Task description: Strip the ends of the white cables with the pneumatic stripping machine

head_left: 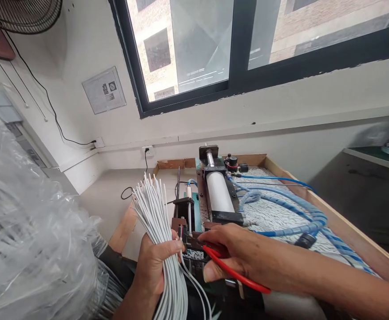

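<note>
- Pneumatic cylinder (218,192) and blue air hoses (283,208) lie just beyond both hands.
- Left hand (154,262) clenched around white wire bundle (156,222).
- Right hand (229,253) grips red-handled cutters (214,255), tip beside the bundle.

White wall (281,102), dark-framed window (237,44), fan (24,13) top-left

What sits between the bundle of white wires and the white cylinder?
In the head view, a small black clamp block on metal rods stands between the wire bundle and the white cylinder.
</note>
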Action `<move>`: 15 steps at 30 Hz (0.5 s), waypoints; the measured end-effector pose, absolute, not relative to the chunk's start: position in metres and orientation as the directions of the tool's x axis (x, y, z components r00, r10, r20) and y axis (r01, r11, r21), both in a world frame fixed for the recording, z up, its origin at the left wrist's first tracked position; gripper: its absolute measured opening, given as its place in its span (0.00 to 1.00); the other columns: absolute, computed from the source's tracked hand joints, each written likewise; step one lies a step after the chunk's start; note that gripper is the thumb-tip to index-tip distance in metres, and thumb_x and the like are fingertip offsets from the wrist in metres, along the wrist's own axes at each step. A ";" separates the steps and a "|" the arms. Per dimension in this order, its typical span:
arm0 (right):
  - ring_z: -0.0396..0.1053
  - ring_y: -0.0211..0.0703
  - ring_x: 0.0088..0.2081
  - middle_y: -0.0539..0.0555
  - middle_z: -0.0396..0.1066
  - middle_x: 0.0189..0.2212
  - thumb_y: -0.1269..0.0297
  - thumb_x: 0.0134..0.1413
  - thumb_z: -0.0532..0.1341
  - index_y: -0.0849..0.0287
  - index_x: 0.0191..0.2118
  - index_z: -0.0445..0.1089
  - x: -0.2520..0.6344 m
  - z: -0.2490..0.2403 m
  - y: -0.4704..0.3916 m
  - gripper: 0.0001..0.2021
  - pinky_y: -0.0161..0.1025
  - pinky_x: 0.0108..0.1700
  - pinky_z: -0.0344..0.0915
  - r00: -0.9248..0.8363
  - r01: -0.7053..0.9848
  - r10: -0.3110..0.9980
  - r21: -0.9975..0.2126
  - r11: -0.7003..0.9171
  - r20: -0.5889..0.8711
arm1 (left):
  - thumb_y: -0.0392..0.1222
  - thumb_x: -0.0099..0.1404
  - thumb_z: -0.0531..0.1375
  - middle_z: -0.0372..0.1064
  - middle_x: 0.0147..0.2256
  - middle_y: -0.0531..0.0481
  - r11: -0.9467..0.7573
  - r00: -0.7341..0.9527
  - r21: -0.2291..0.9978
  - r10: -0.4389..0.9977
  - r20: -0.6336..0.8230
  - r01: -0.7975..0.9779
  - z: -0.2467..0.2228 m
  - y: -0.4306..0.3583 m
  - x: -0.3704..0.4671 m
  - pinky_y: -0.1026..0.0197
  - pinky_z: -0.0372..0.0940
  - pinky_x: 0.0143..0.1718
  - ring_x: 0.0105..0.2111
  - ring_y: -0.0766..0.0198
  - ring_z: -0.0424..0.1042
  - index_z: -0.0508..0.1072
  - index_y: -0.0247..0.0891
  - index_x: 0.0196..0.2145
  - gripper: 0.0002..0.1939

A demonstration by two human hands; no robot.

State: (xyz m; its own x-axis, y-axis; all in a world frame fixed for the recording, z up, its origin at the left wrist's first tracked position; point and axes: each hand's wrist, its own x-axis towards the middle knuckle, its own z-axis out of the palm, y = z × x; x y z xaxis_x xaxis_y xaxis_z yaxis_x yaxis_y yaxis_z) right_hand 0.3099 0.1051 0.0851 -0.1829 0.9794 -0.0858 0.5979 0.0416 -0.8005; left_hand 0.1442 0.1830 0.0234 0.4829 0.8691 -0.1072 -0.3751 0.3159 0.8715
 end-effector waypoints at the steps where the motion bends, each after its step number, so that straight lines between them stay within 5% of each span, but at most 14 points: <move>1: 0.51 0.31 0.17 0.46 0.58 0.16 0.50 0.37 0.60 0.61 0.29 0.69 0.311 0.086 0.107 0.18 0.28 0.17 0.51 -0.200 0.585 0.972 -0.810 0.022 -0.119 | 0.28 0.42 0.60 0.65 0.16 0.54 0.322 0.489 0.872 0.865 -0.113 -0.369 0.023 0.183 0.145 0.67 0.57 0.18 0.15 0.70 0.62 0.69 0.34 0.23 0.07; 7: 0.52 0.32 0.18 0.46 0.57 0.18 0.48 0.38 0.58 0.61 0.31 0.68 0.311 0.083 0.110 0.20 0.30 0.19 0.52 -0.200 0.622 0.954 -0.781 -0.052 -0.223 | 0.28 0.42 0.60 0.64 0.15 0.54 0.333 0.510 0.875 0.852 -0.120 -0.350 0.022 0.184 0.147 0.66 0.56 0.18 0.15 0.69 0.61 0.69 0.33 0.22 0.06; 15: 0.50 0.31 0.17 0.45 0.55 0.15 0.51 0.39 0.59 0.62 0.21 0.67 0.319 0.068 0.118 0.16 0.29 0.18 0.48 -0.217 0.660 0.968 -0.750 0.050 -0.126 | 0.29 0.42 0.60 0.66 0.15 0.53 0.338 0.499 0.886 0.854 -0.147 -0.318 0.022 0.187 0.151 0.66 0.55 0.17 0.14 0.69 0.61 0.68 0.33 0.22 0.06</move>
